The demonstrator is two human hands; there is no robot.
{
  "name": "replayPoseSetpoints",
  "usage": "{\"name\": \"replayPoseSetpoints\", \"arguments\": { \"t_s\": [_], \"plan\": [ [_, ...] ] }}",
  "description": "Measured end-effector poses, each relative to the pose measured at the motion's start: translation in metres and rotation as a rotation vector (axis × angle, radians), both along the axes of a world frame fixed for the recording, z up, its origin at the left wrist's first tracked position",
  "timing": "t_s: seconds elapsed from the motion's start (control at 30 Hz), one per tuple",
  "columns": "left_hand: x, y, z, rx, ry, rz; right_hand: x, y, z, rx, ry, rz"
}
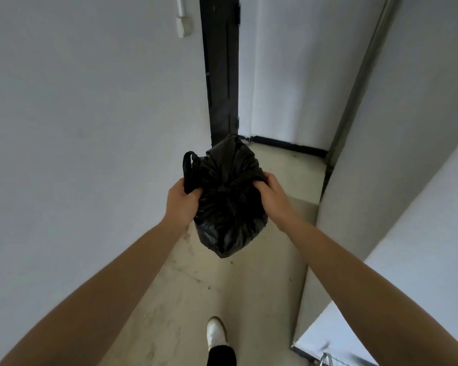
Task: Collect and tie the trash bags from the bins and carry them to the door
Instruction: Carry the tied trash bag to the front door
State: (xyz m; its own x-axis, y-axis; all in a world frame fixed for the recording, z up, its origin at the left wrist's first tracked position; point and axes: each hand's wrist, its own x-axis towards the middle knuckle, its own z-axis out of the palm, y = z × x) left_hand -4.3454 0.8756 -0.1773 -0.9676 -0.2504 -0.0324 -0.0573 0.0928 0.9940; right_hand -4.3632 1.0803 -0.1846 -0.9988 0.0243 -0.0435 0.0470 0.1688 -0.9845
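A black trash bag [229, 202] hangs in the air in front of me, gathered to a pucker in its middle. My left hand [181, 200] grips its left side, with a black handle loop [188, 171] sticking up above the fingers. My right hand [269, 192] is closed on the bag's right side. Straight ahead, at the end of a narrow corridor, stands a white door [288, 75] in a dark frame [220, 75].
White walls close in on both sides: one [90, 128] on the left, another [407, 154] jutting in on the right. The beige floor [222, 291] is scuffed. My white shoe [216, 330] is on it. A wall fitting [183, 25] hangs at the upper left.
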Motion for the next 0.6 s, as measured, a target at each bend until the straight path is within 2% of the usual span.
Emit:
{"name": "replayPoseSetpoints", "arguments": {
  "t_s": [0.13, 0.4, 0.6],
  "plan": [
    [-0.125, -0.015, -0.006, -0.005, 0.036, 0.005, -0.126, -0.019, 0.0, 0.008, 0.03, 0.036],
    [-0.357, -0.016, 0.034, 0.011, 0.031, -0.033, -0.344, -0.018, 0.027, 0.085, 0.151, 0.103],
    [-0.506, -0.007, 0.011, -0.053, 0.0, -0.061, -0.494, -0.004, -0.004, 0.137, 0.199, 0.137]
  ]
}}
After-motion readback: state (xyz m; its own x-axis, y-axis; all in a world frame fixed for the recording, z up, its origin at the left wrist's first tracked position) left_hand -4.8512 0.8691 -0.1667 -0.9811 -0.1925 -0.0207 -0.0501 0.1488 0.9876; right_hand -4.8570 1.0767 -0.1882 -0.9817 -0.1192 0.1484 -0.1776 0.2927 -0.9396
